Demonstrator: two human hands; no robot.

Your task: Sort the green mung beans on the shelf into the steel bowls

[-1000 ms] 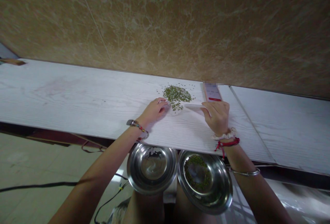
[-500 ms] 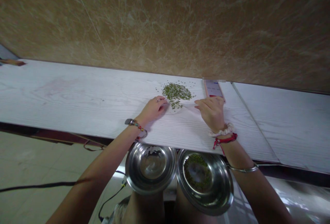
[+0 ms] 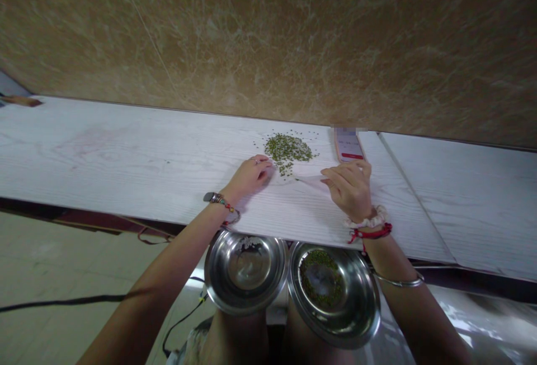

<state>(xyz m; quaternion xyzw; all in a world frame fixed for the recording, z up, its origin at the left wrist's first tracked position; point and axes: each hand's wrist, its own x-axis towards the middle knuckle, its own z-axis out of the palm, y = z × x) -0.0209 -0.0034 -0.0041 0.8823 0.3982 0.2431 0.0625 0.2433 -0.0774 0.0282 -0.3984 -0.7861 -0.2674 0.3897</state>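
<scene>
A loose pile of small green beans (image 3: 285, 148), with some white grains among them, lies spread on the white wood-grain table (image 3: 126, 169). My left hand (image 3: 251, 176) rests at the pile's near left edge, its fingers loosely bent and nothing visible in them. From the right, my right hand (image 3: 349, 187) pinches the handle of a translucent plastic spoon (image 3: 309, 178). The spoon points left, its tip low at the near edge of the pile. Its bowl end is hard to make out against the table.
Below the table edge sit two steel bowls: the left bowl (image 3: 213, 284) has white grains in it, the right bowl (image 3: 364, 303) green beans. A phone (image 3: 349, 144) lies behind my right hand. A marbled brown wall (image 3: 268, 40) rises behind the table.
My right hand moved left with the spoon, to beans at the pile's near edge, then slightly back right. Several beans there have shifted. My left hand stays nearly still.
</scene>
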